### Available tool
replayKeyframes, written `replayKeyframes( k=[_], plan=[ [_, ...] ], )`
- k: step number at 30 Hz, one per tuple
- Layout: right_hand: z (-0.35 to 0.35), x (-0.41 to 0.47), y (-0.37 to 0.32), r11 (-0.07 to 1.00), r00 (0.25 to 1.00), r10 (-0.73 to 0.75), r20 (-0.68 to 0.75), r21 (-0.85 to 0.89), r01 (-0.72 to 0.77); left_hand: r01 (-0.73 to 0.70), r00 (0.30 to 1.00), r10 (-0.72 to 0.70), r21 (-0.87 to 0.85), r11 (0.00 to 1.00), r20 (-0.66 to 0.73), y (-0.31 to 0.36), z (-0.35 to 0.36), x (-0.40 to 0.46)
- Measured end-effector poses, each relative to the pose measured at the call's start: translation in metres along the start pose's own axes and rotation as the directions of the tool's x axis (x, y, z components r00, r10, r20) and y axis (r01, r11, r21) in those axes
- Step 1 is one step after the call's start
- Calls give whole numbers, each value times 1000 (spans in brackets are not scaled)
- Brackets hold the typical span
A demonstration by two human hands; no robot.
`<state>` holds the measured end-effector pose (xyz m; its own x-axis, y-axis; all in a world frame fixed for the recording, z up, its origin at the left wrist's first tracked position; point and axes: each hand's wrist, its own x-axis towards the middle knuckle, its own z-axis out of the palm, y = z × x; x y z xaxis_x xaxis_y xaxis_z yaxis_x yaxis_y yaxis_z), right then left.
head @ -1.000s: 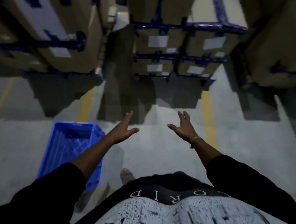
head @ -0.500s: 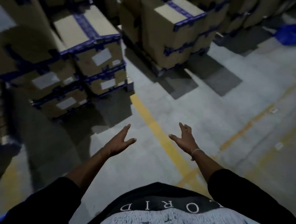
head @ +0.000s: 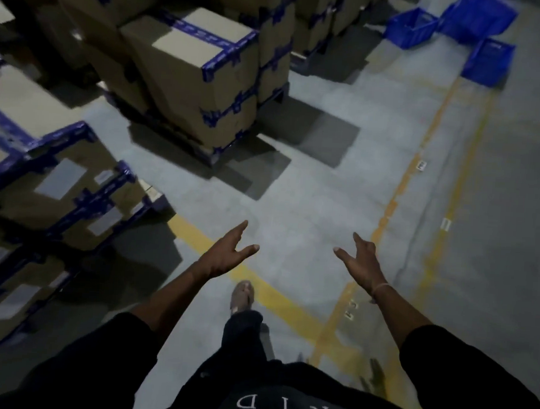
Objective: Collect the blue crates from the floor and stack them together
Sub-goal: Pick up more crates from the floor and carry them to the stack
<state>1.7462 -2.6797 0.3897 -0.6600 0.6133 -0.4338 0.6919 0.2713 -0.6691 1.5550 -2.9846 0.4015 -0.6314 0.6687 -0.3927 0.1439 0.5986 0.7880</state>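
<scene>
Taped cardboard boxes (head: 188, 73) stacked far left; left hand (head: 226, 255) and right hand (head: 361, 262) out front over the floor (head: 295, 190), fingers spread, holding nothing. Step looks like walking to fetch: three blue crates (head: 411, 25) sit on the floor top right, well apart from the hands. Contents can't be made out; next means closing in, gripping a rim.

Stacks of brown cardboard boxes (head: 204, 74) sealed with blue tape fill the left and top of the view, resting on a grey concrete floor (head: 295, 190). Yellow painted lines (head: 257, 285) cross the floor, with small white markers (head: 421, 164) beside them.
</scene>
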Motion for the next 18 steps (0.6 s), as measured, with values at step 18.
replayKeyframes(
  k=[18],
  plan=[
    [-130,268,-65,932,900,290,-326,309,-188,-255,931,214,106,961,295,189,-87,406]
  ],
)
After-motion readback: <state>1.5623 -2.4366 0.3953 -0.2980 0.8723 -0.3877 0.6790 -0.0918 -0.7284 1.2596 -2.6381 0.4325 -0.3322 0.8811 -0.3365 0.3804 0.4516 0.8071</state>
